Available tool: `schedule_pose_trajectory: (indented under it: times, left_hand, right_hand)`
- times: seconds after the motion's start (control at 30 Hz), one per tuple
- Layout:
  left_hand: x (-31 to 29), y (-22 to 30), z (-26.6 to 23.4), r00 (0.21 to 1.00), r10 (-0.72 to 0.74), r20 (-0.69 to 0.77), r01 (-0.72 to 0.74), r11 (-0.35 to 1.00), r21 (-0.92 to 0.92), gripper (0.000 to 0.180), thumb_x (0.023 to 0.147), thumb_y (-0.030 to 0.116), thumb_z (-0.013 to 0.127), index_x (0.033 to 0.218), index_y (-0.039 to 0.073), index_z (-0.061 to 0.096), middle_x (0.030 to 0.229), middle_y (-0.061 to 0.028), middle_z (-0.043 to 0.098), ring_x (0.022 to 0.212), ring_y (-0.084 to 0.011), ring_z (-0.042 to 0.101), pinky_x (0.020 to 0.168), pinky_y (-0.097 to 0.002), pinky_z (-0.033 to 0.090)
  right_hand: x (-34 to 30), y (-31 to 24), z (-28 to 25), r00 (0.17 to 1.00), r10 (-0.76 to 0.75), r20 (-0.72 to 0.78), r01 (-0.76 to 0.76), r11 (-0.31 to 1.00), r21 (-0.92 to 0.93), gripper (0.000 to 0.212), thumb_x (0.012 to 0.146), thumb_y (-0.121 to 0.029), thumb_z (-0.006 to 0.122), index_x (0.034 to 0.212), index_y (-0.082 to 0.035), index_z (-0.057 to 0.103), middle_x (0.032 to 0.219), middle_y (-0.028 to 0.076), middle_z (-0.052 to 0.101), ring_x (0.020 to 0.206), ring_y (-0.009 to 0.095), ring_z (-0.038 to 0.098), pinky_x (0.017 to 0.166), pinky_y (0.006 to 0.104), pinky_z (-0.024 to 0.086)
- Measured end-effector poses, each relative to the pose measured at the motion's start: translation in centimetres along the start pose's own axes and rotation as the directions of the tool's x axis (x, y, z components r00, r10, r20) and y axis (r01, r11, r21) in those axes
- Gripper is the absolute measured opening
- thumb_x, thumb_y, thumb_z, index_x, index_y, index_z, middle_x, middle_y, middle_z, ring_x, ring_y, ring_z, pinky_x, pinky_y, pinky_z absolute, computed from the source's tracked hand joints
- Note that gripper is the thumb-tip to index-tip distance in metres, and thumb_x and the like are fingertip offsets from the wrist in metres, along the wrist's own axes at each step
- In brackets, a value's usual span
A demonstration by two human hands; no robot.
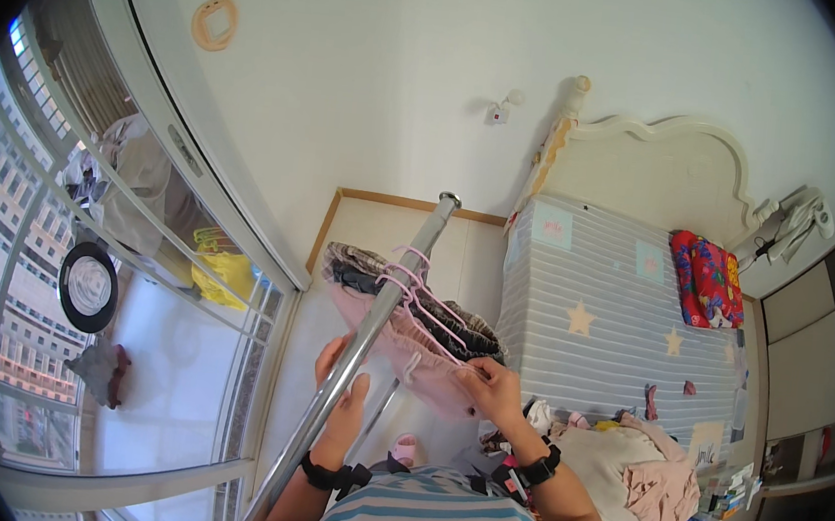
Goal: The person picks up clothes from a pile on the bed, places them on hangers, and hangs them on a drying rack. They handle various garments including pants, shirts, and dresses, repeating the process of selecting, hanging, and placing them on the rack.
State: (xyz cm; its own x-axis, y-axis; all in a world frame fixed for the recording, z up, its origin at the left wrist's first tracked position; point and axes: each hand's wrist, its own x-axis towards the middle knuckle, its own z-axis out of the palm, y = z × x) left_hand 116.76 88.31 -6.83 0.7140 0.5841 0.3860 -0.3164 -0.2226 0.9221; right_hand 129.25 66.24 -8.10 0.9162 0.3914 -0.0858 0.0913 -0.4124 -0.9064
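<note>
Pink hangers hook over a shiny metal clothes rail that slants up through the middle of the view. Nearest me on them hangs a pink garment, with dark patterned garments behind it. My right hand is closed on the right end of the pink garment, thumb and fingers pinched at its top edge beside the hanger's end. My left hand is raised under the rail near the garment's left side, thumb and fingers apart. The rail covers part of that hand.
To the right stands a bed with a striped sheet, a red floral folded bundle and a heap of clothes. A pink slipper lies on the floor. Sliding glass doors are on the left, with a yellow bag beyond.
</note>
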Motion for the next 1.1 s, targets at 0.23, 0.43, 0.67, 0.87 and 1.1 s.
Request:
schedule_pose_trajectory:
  times: [0.23, 0.43, 0.67, 0.87, 1.1]
  left_hand:
    - [-0.7, -0.5, 3.6, 0.95, -0.059, 0.306, 0.024, 0.993, 0.117, 0.023, 0.091, 0.003, 0.066, 0.114, 0.002, 0.064, 0.103, -0.0104, 0.07, 0.093, -0.0213, 0.07, 0.08, -0.0306, 0.054]
    - [-1.4, 1.3, 10.0, 0.677, 0.225, 0.701, -0.324, 0.946, 0.009, 0.024, 0.088, 0.002, 0.069, 0.111, 0.003, 0.063, 0.101, -0.012, 0.071, 0.088, -0.0265, 0.069, 0.078, -0.0343, 0.055]
    - [-7.5, 2.0, 19.2, 0.34, 0.191, 0.921, -0.244, 0.964, -0.109, 0.021, 0.087, 0.006, 0.069, 0.108, 0.005, 0.064, 0.099, -0.0117, 0.071, 0.086, -0.0292, 0.069, 0.075, -0.0368, 0.056]
    - [-15.7, 4.2, 26.6, 0.078, 0.281, 0.957, -0.175, 0.948, -0.264, 0.017, 0.088, 0.009, 0.068, 0.105, 0.004, 0.067, 0.097, -0.0124, 0.07, 0.083, -0.031, 0.069, 0.073, -0.0375, 0.055]
    - [-26.1, 6.3, 33.1, -0.202, 0.296, 0.934, -0.119, 0.939, -0.323, 0.015, 0.088, 0.009, 0.068, 0.102, 0.003, 0.07, 0.095, -0.0133, 0.071, 0.082, -0.0306, 0.069, 0.072, -0.0363, 0.055]
  right_hand:
    - [-1.5, -0.3, -1.1, 0.975, -0.221, -0.009, 0.213, 0.952, -0.222, 0.035, 0.084, -0.025, 0.076, 0.112, -0.006, 0.069, 0.091, 0.013, 0.068, 0.08, 0.03, 0.068, 0.07, 0.0372, 0.054]
    - [-5.9, 1.0, -5.6, 0.933, -0.338, -0.121, 0.317, 0.934, -0.166, 0.037, 0.085, -0.009, 0.075, 0.12, -0.004, 0.064, 0.097, 0.011, 0.066, 0.08, 0.025, 0.069, 0.069, 0.0335, 0.055]
    - [-16.3, 6.5, -12.1, 0.961, 0.066, -0.269, -0.058, 0.998, 0.034, 0.027, 0.089, -0.011, 0.071, 0.115, -0.002, 0.068, 0.097, 0.014, 0.069, 0.082, 0.024, 0.07, 0.072, 0.0335, 0.056]
    - [-27.6, 10.1, -16.7, 0.819, 0.327, -0.471, -0.283, 0.945, 0.163, 0.024, 0.091, -0.013, 0.07, 0.112, -0.002, 0.07, 0.093, 0.012, 0.072, 0.077, 0.018, 0.069, 0.071, 0.0312, 0.055]
    - [-39.7, 16.7, -19.4, 0.666, 0.39, -0.636, -0.255, 0.92, 0.297, 0.024, 0.092, -0.014, 0.07, 0.112, -0.001, 0.071, 0.087, 0.008, 0.073, 0.071, 0.01, 0.065, 0.065, 0.0263, 0.053]
